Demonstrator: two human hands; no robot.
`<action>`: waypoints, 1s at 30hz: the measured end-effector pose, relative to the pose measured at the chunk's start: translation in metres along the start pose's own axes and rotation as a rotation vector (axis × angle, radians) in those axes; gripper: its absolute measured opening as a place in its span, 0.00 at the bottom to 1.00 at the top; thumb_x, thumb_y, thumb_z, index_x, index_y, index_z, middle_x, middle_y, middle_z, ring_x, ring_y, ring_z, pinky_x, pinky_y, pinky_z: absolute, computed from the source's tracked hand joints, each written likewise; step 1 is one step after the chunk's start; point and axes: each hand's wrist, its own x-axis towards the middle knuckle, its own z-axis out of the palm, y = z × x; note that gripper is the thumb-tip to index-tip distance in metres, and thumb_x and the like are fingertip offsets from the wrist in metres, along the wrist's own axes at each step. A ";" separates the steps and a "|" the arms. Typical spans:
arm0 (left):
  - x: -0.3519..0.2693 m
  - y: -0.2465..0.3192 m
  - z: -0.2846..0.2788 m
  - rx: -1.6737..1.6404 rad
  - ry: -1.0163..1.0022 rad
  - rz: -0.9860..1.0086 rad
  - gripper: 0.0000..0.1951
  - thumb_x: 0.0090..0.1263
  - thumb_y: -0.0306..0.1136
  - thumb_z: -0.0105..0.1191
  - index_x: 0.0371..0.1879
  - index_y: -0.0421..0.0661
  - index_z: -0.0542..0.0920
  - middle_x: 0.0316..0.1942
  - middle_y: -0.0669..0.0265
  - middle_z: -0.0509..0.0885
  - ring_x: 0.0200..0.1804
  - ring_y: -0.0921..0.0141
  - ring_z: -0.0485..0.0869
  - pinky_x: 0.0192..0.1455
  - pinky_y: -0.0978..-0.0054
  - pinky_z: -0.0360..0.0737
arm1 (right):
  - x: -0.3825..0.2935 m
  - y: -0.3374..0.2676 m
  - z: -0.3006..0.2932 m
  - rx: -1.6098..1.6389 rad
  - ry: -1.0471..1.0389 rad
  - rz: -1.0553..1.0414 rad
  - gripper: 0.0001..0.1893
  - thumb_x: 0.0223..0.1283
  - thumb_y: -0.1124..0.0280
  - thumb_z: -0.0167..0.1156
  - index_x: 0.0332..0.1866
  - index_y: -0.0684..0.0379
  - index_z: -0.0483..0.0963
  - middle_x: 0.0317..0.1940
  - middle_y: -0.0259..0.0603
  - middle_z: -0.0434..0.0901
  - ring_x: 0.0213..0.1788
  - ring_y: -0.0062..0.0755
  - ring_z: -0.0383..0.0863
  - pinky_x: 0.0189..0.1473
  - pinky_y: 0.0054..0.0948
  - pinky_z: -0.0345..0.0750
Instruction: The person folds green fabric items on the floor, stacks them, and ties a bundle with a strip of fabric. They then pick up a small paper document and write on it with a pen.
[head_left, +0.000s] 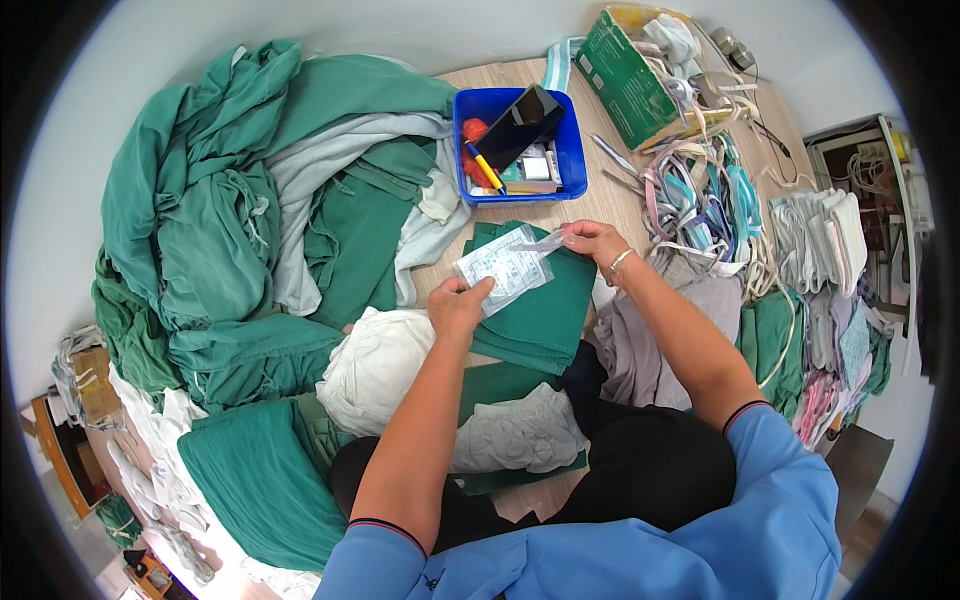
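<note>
A clear plastic packet (504, 271) with a printed sheet inside is held between my two hands. My left hand (459, 306) pinches its lower left edge, thumb on top. At the packet's upper right, the fingers of my right hand (597, 244) grip a narrow clear plastic strip (541, 244); whether the strip is joined to the packet I cannot tell. Beneath them lies a folded green cloth (551, 319). A white cloth bundle with gathered edges (379, 367) sits beside my left forearm, and a grey gathered cloth (517, 431) lies nearer my body.
Ahead stands a blue plastic bin (520, 196) holding a phone (521, 124) and a pen (486, 169). Heaped green cloths (217, 232) fill the left. To the right are tangled fabric straps (701, 199), a green cardboard box (626, 82) and folded white cloths (814, 240).
</note>
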 end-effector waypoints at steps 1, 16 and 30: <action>0.006 -0.006 -0.001 -0.029 0.035 0.075 0.14 0.52 0.37 0.67 0.28 0.41 0.78 0.18 0.69 0.77 0.15 0.78 0.71 0.12 0.81 0.63 | 0.002 -0.004 0.003 0.001 -0.004 -0.001 0.07 0.54 0.74 0.63 0.39 0.61 0.79 0.33 0.28 0.80 0.37 0.17 0.75 0.44 0.18 0.72; 0.002 -0.005 -0.006 -0.578 -0.387 -0.168 0.13 0.65 0.27 0.52 0.49 0.40 0.75 0.42 0.62 0.82 0.41 0.67 0.83 0.37 0.70 0.81 | -0.028 0.001 0.038 0.191 0.167 0.114 0.06 0.57 0.76 0.59 0.40 0.60 0.77 0.42 0.33 0.80 0.43 0.22 0.77 0.47 0.24 0.73; 0.001 -0.025 -0.011 -0.618 -0.473 -0.087 0.18 0.66 0.32 0.53 0.54 0.46 0.70 0.47 0.63 0.80 0.46 0.65 0.81 0.41 0.68 0.78 | -0.023 0.007 0.046 -0.280 -0.213 -0.042 0.03 0.50 0.79 0.63 0.30 0.62 0.78 0.37 0.35 0.80 0.38 0.20 0.77 0.40 0.22 0.75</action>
